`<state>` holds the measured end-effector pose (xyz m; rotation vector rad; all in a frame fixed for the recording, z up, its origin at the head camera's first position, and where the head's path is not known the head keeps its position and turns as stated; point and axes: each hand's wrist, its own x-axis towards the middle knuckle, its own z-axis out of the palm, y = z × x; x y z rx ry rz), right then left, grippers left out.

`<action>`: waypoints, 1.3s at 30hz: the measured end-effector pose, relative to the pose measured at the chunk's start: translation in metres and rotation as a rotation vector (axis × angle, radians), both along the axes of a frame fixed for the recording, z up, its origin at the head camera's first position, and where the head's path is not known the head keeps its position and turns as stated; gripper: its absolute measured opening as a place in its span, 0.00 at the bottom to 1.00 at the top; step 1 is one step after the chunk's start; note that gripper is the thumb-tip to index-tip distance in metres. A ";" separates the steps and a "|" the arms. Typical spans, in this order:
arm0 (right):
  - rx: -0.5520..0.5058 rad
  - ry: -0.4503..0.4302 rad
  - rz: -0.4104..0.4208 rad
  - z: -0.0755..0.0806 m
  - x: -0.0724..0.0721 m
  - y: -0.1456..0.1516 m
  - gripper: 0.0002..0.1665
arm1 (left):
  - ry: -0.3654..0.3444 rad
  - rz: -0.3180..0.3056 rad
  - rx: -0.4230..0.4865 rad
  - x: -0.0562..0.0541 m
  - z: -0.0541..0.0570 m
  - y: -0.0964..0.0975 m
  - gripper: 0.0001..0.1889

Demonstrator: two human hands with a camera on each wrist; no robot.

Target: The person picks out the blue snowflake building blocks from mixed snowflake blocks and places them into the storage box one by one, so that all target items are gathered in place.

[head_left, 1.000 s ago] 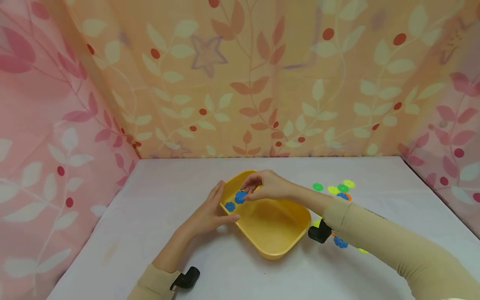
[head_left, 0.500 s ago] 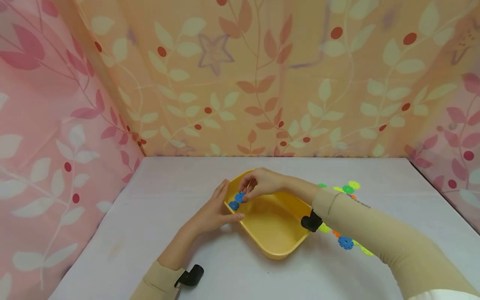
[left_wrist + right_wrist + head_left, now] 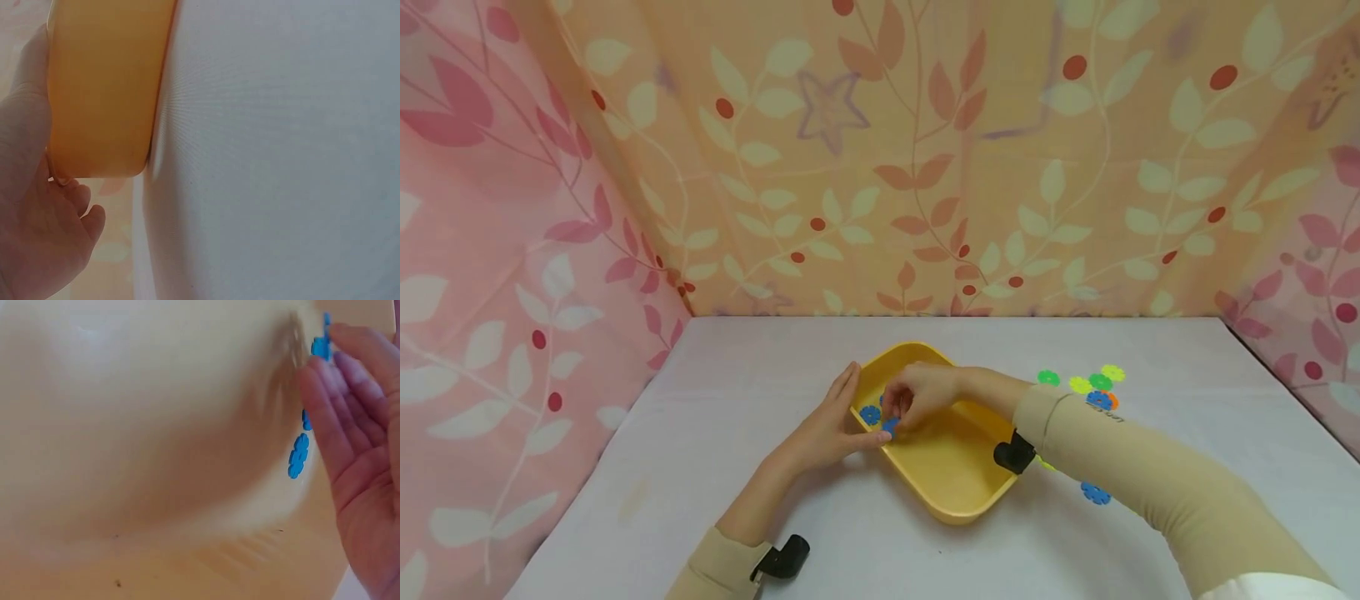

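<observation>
A yellow plastic basin (image 3: pixel 955 467) stands tilted toward the left on the white table. My left hand (image 3: pixel 823 425) holds its left end, thumb over the near rim and fingers along the far side. In the left wrist view the basin's outer wall (image 3: pixel 109 94) rises beside that hand. Inside the basin, my right hand (image 3: pixel 925 392) pinches a blue flower-shaped disc (image 3: pixel 891 427) close to my left thumb. Another blue notched disc (image 3: pixel 870 415) lies at the basin's left end. The right wrist view shows a blue disc (image 3: pixel 299 456) below the fingers, with one more partly hidden behind them.
Right of the basin, loose flower-shaped discs lie on the table, including a green disc (image 3: pixel 1048 378), a yellow disc (image 3: pixel 1112 372) and a blue disc (image 3: pixel 1096 492). My right sleeve (image 3: pixel 1120 450) covers part of that group. A patterned curtain (image 3: pixel 925 167) hangs behind the table.
My right hand has moved from the basin's far left corner down toward my left thumb, with a blue disc at its fingertips. My left hand keeps its hold on the basin.
</observation>
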<state>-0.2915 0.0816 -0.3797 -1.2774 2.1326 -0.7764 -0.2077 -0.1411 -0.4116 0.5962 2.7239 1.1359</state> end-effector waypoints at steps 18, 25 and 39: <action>0.187 -0.091 -0.144 0.001 0.006 0.005 0.17 | 0.004 0.001 -0.007 -0.001 -0.003 0.001 0.61; 0.207 0.012 -0.177 0.008 0.020 -0.005 0.16 | 0.008 0.003 -0.018 -0.001 -0.002 0.000 0.61; 0.205 0.077 -0.188 0.002 0.021 -0.014 0.14 | -0.002 -0.010 -0.003 0.000 -0.001 -0.001 0.62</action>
